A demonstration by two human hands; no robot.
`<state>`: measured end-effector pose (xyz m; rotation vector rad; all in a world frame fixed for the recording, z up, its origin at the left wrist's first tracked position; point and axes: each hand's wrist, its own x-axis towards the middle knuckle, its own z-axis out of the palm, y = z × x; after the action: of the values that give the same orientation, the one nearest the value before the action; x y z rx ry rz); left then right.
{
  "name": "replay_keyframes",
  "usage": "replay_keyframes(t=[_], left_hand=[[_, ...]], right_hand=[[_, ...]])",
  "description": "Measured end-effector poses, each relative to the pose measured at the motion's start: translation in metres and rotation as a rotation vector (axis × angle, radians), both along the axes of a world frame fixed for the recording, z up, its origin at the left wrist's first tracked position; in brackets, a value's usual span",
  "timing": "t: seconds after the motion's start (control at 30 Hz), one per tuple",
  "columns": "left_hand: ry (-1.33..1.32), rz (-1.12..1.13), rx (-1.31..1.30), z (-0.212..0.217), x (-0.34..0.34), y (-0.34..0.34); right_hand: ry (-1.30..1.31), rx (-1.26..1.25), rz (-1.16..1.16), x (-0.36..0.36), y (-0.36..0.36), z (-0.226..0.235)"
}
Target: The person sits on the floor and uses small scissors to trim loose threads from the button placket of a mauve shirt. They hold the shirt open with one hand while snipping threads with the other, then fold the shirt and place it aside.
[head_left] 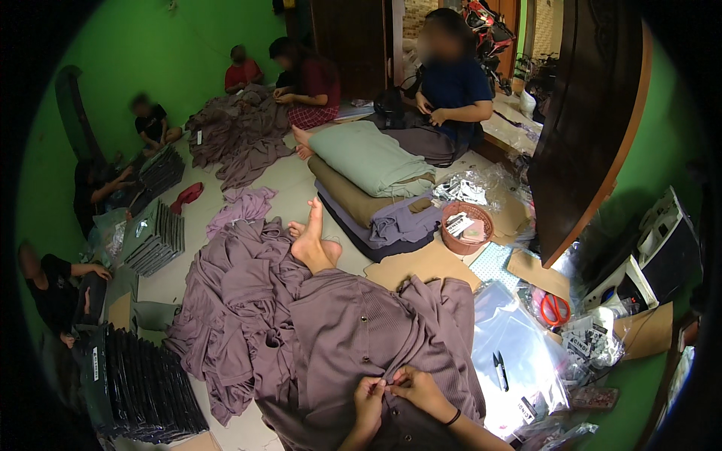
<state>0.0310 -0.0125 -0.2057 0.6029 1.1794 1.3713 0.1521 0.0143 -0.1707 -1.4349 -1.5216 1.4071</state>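
Note:
Across my lap lies a mauve-brown ribbed garment [331, 316] with a row of small buttons down its front. My left hand [368, 402] is closed in a pinch on the edge of the garment's front. Close beside it, my right hand [418, 391], with a dark band at the wrist, pinches the same edge. The fingertips nearly meet; whether a button sits between them is hidden. To my left spreads a heap of the same mauve-brown fabric [233, 301]. Black thread snips [501, 371] lie on clear plastic bags [519, 338] to the right.
Stacks of packed dark garments [143, 383] stand at left. Folded fabric [368, 158] lies ahead, beside a brown basket [466, 233] of tags. Red-handled scissors [555, 309] and cardboard [648, 331] lie right, near a wooden door [594, 128]. Several people sit around the room.

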Motion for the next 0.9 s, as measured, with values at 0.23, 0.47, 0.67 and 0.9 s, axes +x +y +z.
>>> replay_keyframes(t=[0.23,0.47,0.67,0.9], left_hand=[[-0.100,-0.056,-0.052,0.006,-0.005,-0.001],[-0.103,-0.104,-0.033,-0.002,-0.010,0.000],[0.002,-0.133,-0.042,-0.003,-0.010,-0.001],[0.910,-0.310,0.180,0.022,-0.005,-0.003]], right_hand=[[0.156,-0.039,0.042,0.003,0.001,-0.016],[0.361,-0.207,0.028,0.005,0.003,-0.026],[0.267,-0.224,0.150,0.015,0.007,-0.012],[-0.367,0.406,-0.044,0.005,0.029,0.025]])
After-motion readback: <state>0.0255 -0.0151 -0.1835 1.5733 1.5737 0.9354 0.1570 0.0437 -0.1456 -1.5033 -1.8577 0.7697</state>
